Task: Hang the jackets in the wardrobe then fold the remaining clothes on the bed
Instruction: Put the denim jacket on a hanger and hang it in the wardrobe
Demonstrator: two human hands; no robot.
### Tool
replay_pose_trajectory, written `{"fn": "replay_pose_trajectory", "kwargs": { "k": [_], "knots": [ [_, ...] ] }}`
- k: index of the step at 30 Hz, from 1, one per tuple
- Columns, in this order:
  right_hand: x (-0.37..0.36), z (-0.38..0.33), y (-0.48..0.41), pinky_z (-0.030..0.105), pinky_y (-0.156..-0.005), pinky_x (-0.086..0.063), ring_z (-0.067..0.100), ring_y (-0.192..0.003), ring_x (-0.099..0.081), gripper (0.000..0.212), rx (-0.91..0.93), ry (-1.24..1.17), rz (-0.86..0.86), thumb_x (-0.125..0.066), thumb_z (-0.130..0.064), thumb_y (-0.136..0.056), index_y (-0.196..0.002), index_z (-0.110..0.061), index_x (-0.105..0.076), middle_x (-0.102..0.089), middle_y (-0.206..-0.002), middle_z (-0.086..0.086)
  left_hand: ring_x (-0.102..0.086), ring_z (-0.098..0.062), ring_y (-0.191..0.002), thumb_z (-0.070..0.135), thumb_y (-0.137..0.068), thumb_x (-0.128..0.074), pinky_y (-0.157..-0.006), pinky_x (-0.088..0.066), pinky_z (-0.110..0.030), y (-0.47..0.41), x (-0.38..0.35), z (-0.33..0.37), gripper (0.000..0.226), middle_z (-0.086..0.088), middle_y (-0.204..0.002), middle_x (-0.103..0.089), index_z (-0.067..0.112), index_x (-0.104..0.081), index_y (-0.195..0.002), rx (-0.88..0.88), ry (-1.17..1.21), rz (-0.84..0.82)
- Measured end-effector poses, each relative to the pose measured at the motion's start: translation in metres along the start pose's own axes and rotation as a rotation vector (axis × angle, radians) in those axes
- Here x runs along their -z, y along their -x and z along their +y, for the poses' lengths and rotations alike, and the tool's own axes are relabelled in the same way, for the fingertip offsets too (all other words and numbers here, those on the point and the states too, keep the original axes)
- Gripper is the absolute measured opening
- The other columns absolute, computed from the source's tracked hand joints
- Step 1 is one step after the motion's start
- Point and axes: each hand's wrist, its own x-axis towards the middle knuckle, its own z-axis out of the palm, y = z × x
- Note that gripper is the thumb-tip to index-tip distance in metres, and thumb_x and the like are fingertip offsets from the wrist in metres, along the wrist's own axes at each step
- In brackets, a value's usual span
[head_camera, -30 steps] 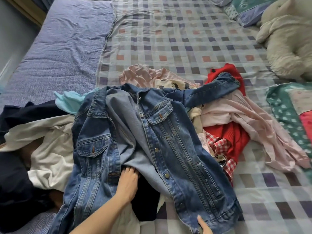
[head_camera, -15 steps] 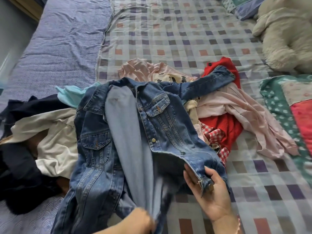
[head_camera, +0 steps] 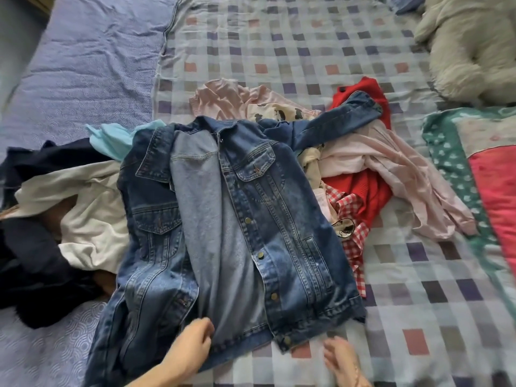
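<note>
**Denim jacket laid out, seen from my head.** The denim jacket [head_camera: 251, 219] is lying open and front-up on the bed [head_camera: 418, 317], at 12 o'clock from both my hands. Its long axis is running almost straight from 12 to 6, with the collar at the far end and the hem at the near end, just ahead of my fingers. One sleeve [head_camera: 335, 118] is stretching toward 2 o'clock across the heap. The other is hard to separate from the denim folds at 7 o'clock.

My left hand [head_camera: 190, 347] is sitting at the jacket's 6 o'clock, fingers curled against the pale lining by the front panel's edge. I cannot tell whether it is pinching the cloth or only touching it. My right hand [head_camera: 342, 358] is lying at about 5 o'clock on the checked cover, just beside the hem corner. Its fingers are loose and spread, holding nothing, and it is showing blurred.

The left hand is the nearer to the cloth. I judge that hanging calls for the collar and shoulders, which are lying at the end farthest from both hands.

The jacket is covering the middle of the heap. A white garment [head_camera: 83, 205] and a dark garment [head_camera: 33, 275] are showing at 9 o'clock, and a red garment [head_camera: 360, 191] and a pink garment [head_camera: 391, 163] at 2 to 3 o'clock. Whether any of these is a jacket is unclear. No wardrobe or hanger is appearing in view.
</note>
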Motion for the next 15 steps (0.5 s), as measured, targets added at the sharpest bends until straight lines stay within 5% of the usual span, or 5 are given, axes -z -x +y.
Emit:
{"fn": "replay_pose_trajectory", "kwargs": {
  "k": [3, 7, 9, 12, 15],
  "knots": [
    [-0.009, -0.026, 0.005, 0.039, -0.101, -0.04, 0.031, -0.122, -0.049, 0.04, 0.02, -0.092, -0.048, -0.058, -0.015, -0.09, -0.128, -0.006, -0.05, -0.052, -0.128, 0.02, -0.057, -0.026, -0.084, 0.003, -0.076, -0.057, -0.072, -0.039, -0.032, 0.0, 0.001, 0.0, 0.018, 0.003, -0.088, -0.049, 0.015, -0.058, -0.09, -0.033, -0.091, 0.229],
    [-0.011, -0.011, -0.058, 0.041, -0.081, -0.053, 0.028, -0.08, -0.062, 0.069, 0.054, -0.001, -0.125, -0.091, -0.037, -0.036, -0.092, -0.007, -0.063, -0.069, -0.076, 0.009, -0.05, -0.031, -0.069, 0.015, -0.065, -0.049, -0.053, -0.042, -0.035, 0.004, 0.008, -0.001, 0.025, -0.009, -0.089, -0.05, 0.012, -0.055, -0.089, -0.144, -0.318, 0.544],
    [-0.014, -0.004, -0.059, 0.036, -0.073, -0.051, 0.028, -0.081, -0.059, 0.064, 0.044, 0.114, -0.082, -0.09, -0.029, -0.053, -0.103, 0.0, -0.062, -0.068, -0.082, 0.013, -0.045, -0.032, -0.08, 0.029, -0.067, -0.05, -0.064, -0.043, -0.041, 0.005, 0.01, -0.007, 0.04, -0.014, -0.1, -0.048, 0.012, -0.051, -0.103, -0.092, -0.368, 0.648],
    [-0.025, -0.01, -0.004, 0.025, -0.044, -0.047, 0.026, -0.069, -0.055, 0.034, 0.036, 0.109, 0.035, -0.071, -0.015, -0.082, -0.107, 0.004, -0.058, -0.061, -0.09, 0.015, -0.052, -0.042, -0.089, 0.026, -0.056, -0.085, -0.071, -0.045, -0.051, 0.006, 0.025, -0.003, 0.072, -0.025, -0.108, -0.049, 0.001, -0.051, -0.115, 0.224, -0.244, 0.509],
    [-0.034, 0.005, 0.002, 0.037, -0.063, -0.052, 0.032, -0.085, -0.06, 0.059, -0.033, 0.095, 0.118, -0.07, -0.012, -0.083, -0.13, 0.005, -0.038, -0.053, -0.119, 0.023, -0.048, -0.035, -0.113, 0.03, -0.081, -0.067, -0.089, -0.043, -0.045, 0.004, 0.043, 0.006, 0.064, -0.017, -0.125, -0.045, 0.003, -0.033, -0.127, 0.522, -0.135, 0.323]
  ]
}}
